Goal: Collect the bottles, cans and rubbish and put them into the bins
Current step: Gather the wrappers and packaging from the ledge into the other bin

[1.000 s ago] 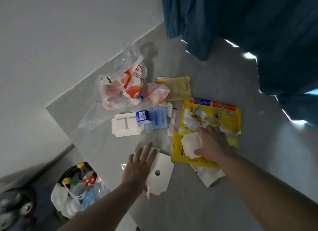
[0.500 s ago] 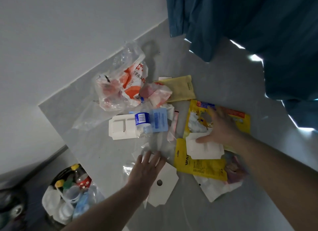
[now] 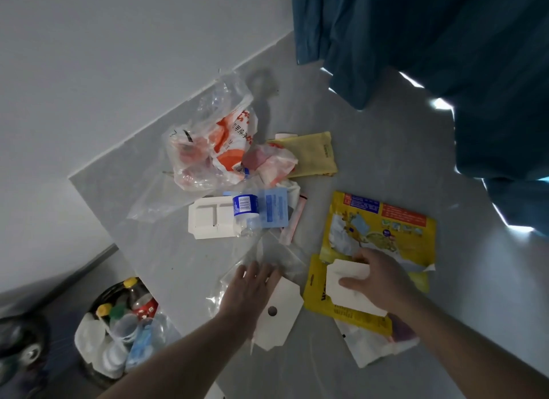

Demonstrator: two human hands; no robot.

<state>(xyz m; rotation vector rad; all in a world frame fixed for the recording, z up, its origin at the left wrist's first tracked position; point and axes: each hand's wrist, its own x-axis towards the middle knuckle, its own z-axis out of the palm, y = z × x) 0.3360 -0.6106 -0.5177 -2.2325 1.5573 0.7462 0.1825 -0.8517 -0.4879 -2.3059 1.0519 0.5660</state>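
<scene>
Rubbish spread over grey table (image 3: 371, 107), seen from head cam. Left hand (image 3: 248, 291) at 6 o'clock lies flat, fingers straight, on a white card with punched hole (image 3: 280, 312) and a clear plastic sheet (image 3: 276, 256); grip wide, holding nothing. Right hand (image 3: 377, 275) at 4 o'clock pinches a white paper piece (image 3: 344, 283), thumb on top and fingers curled over its far edge. That piece sits on a yellow packet (image 3: 350, 315); a second, torn yellow packet (image 3: 383, 220) lies just beyond at 3 o'clock.

Small bottle with blue label (image 3: 245, 211) lies at centre of table, touching a white moulded tray (image 3: 208, 220) on its 9 o'clock side and a blue sachet (image 3: 276, 207) on its 3 o'clock side. Clear bag with orange print (image 3: 214, 149) at 11 o'clock, crumpled pink-white wrapper (image 3: 273, 161) beside it, tan pouch (image 3: 312, 155) at 1 o'clock.

Bin (image 3: 118, 336) on the floor off table's 8 o'clock corner, already filled with bottles and cups. White crumpled wrapper (image 3: 368, 345) under right forearm at 5 o'clock. Blue curtain (image 3: 430, 42) hangs at 1–2 o'clock.
</scene>
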